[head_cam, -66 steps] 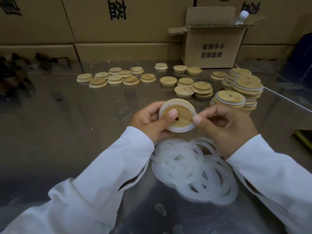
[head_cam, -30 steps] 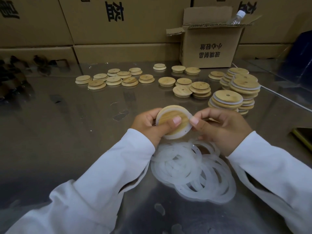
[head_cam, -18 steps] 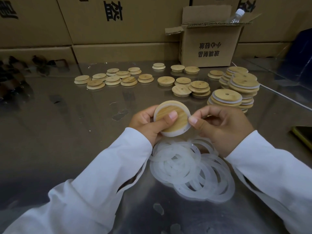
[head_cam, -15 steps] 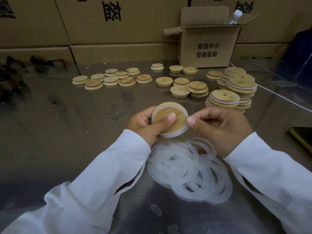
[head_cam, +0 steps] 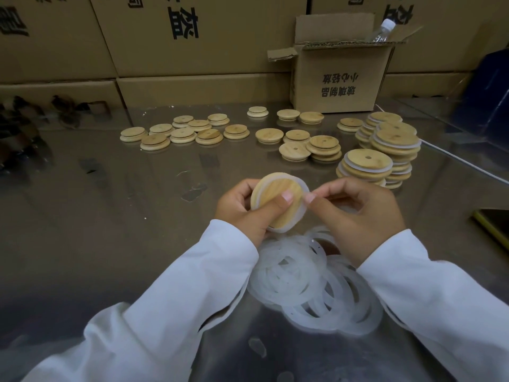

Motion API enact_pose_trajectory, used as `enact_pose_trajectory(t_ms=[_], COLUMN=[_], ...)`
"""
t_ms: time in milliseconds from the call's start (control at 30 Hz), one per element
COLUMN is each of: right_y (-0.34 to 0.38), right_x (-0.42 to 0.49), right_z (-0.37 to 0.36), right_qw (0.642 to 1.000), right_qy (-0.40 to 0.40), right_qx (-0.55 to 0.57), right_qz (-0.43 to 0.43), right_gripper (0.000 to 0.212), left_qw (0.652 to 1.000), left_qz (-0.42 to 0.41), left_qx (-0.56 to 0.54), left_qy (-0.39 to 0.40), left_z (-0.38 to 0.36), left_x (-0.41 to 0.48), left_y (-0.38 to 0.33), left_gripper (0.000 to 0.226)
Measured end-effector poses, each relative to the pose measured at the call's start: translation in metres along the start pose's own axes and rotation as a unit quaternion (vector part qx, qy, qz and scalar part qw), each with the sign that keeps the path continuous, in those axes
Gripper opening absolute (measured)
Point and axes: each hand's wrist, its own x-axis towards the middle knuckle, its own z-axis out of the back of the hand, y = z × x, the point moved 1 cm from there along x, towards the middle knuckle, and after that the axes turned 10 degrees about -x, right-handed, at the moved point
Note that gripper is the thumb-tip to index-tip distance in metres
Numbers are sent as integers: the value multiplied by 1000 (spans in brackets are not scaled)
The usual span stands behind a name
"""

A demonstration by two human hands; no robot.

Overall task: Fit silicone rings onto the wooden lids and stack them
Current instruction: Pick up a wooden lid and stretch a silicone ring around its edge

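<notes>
Turning further, our left hand (head_cam: 239,205) grips the round wooden lid (head_cam: 275,199) while our right hand (head_cam: 358,213) pinches its whitish silicone ring (head_cam: 303,209), nearly seated.

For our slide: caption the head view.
Left hand holds a wooden lid; right hand pinches its silicone ring above loose rings.

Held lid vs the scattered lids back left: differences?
The held lid wears a white silicone ring; the scattered lids are bare wood. The held lid is tilted in the left hand, with the right hand pinching the ring; the scattered lids lie flat on the table. Both are round pale wood.
</notes>
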Motion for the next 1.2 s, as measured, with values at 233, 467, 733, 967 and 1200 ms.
enact_pose_trajectory(t_ms=[233, 467, 733, 967, 1200], right_y=[-1, 0, 3, 2, -1], right_x=[1, 4, 6, -1, 1], right_z=[2, 5, 8, -1, 0], right_qw=[995, 991, 995, 1000, 999], right_qy=[7, 18, 6, 16, 3], right_qx=[-96, -127, -82, -5, -39], right_qz=[28, 45, 55, 22, 19], right_gripper=[20, 24, 18, 6, 10], left_qw=[998, 998, 998, 1000, 1000], left_qz=[-16, -26, -11, -2, -2], left_qx=[52, 30, -15, -25, 0], left_qy=[24, 41, 57, 4, 19], left_z=[3, 3, 5, 5, 4], left_x=[0, 0, 4, 3, 4], left_y=[-3, -8, -8, -2, -1], left_gripper=[14, 14, 29, 19, 26])
